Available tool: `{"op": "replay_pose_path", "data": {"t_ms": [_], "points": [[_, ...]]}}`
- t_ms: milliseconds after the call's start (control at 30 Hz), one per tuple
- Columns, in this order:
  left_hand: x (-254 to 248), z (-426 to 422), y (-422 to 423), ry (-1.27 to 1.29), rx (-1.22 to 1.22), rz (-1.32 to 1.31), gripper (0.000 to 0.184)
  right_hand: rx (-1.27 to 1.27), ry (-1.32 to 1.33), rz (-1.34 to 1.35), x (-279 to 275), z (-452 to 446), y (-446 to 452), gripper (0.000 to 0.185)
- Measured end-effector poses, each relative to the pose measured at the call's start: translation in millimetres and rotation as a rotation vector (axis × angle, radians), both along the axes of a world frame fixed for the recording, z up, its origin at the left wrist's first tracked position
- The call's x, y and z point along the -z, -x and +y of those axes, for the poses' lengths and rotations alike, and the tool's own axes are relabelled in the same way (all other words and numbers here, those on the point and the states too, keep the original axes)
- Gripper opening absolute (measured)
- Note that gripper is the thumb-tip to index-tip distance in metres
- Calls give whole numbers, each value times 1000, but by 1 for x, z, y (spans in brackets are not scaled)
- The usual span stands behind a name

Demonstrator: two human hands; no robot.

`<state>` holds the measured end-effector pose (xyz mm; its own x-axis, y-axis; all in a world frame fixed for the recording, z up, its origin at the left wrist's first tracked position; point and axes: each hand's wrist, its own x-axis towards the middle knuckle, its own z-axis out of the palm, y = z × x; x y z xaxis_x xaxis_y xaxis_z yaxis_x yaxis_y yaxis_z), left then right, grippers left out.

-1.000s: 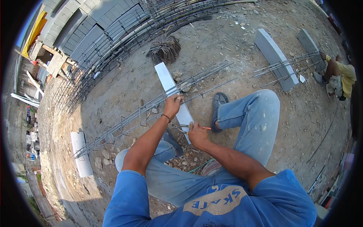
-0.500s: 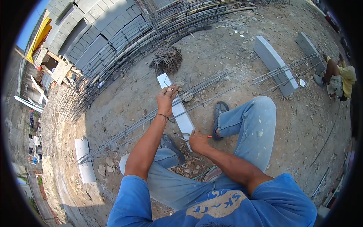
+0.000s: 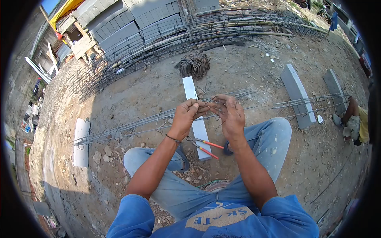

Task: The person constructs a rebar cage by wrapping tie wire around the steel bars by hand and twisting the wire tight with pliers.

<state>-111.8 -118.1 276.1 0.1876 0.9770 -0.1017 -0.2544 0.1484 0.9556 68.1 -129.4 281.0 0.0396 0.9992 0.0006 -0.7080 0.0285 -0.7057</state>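
My left hand [image 3: 184, 118] is closed in a pinch on thin dark tie wire [image 3: 214, 112]. My right hand [image 3: 232, 118] meets it at the fingertips, fingers bent around loose ends of the same wire. Both hands are above a long rebar frame with wire stirrups [image 3: 131, 131], which lies across a white block [image 3: 201, 137]. Red-handled pincers [image 3: 206, 148] rest on the near end of that block, below my hands, with nobody holding them. How many wires are between my fingers I cannot make out.
A bundle of dark wires [image 3: 194, 64] lies beyond the white block. Another white block [image 3: 81, 144] supports the frame's left end. Grey blocks [image 3: 297, 97] carry more rebar at the right, where another person [image 3: 353, 121] crouches. Rebar cages [image 3: 158, 39] lie along the block stack [image 3: 119, 35].
My right hand has let go of the pincers, leaving them on the white block, and has risen to meet my left hand at the wire. The view has shifted.
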Motion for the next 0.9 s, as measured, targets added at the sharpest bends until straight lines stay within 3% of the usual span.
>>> {"op": "replay_pose_path", "data": {"t_ms": [33, 167, 233, 267, 367, 400, 467, 533, 600, 633, 700, 733, 800, 900], "points": [[1, -4, -2, -31, -42, 39, 23, 59, -54, -153, 4, -3, 3, 43], [13, -4, 2, -94, -125, 53, 23, -51, 66, -183, 9, -13, 10, 43], [10, -9, 3, -116, -21, 62, 21, -760, 443, -172, 4, -18, 10, 46], [6, -13, 4, -114, -30, 56, 21, -767, 447, -180, 7, -25, 15, 46], [-6, -17, 15, -89, 169, -48, 17, -1226, 393, 111, 23, -29, 28, 45], [-4, -17, 20, -87, 160, -56, 17, -1232, 402, 104, 27, -31, 28, 45], [-11, -17, 25, 13, 147, -326, 16, -828, 293, -54, 5, -40, 35, 48], [-9, -16, 30, 66, 56, -255, 15, -960, 184, 70, 10, -26, 16, 50], [7, -8, 40, 1, 43, -284, 17, -863, 61, -186, 6, -17, 1, 39], [5, -9, 41, 1, 43, -287, 17, -863, 62, -189, 8, -11, -3, 39], [1, -8, 41, 38, -8, -42, 20, -69, -40, -1034, 13, 1, -8, 25], [1, -8, 38, 40, -3, -47, 20, -66, -35, -1040, 9, 3, -9, 25], [4, -9, 31, -12, 2, 298, 23, 486, -563, -1172, -1, 0, -9, 23], [13, -12, 19, 13, 41, 324, 23, 481, -721, -1319, -15, -8, -2, 30]]}}
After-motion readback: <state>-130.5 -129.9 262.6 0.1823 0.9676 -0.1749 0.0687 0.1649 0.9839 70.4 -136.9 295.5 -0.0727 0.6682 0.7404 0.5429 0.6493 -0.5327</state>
